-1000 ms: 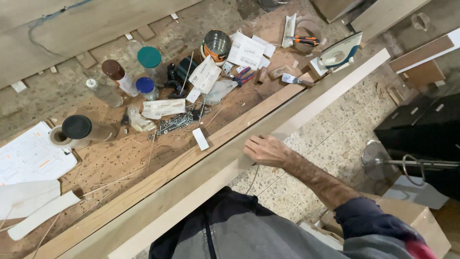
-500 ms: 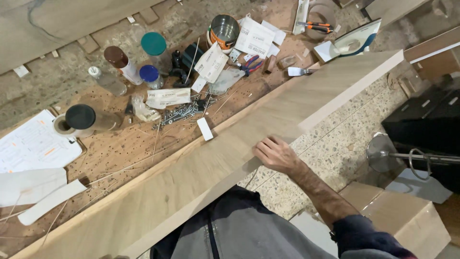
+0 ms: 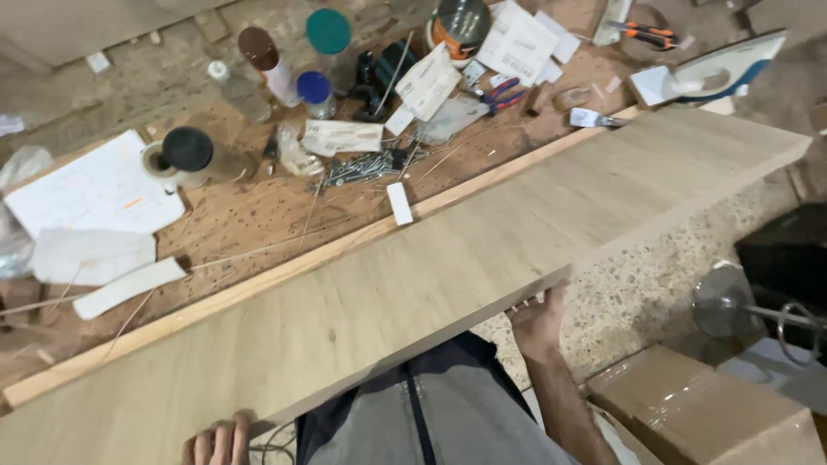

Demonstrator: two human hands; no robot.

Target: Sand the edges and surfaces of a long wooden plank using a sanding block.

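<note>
Board: long pale wood-grain panel lies slantwise across the workbench, near edge hanging over toward the person.
Right hand: grips the near edge from underneath, fingers curled up around it.
Left hand: at the near-left edge, knuckles showing, fingers look wrapped on the panel.
Doing it well: probably keep both grips level so the long end doesn't swing into the clutter.
Bench: screws, pliers, spray cans, papers along the far side.
Room: speckled stone floor, wrapped cardboard box near right.
</note>
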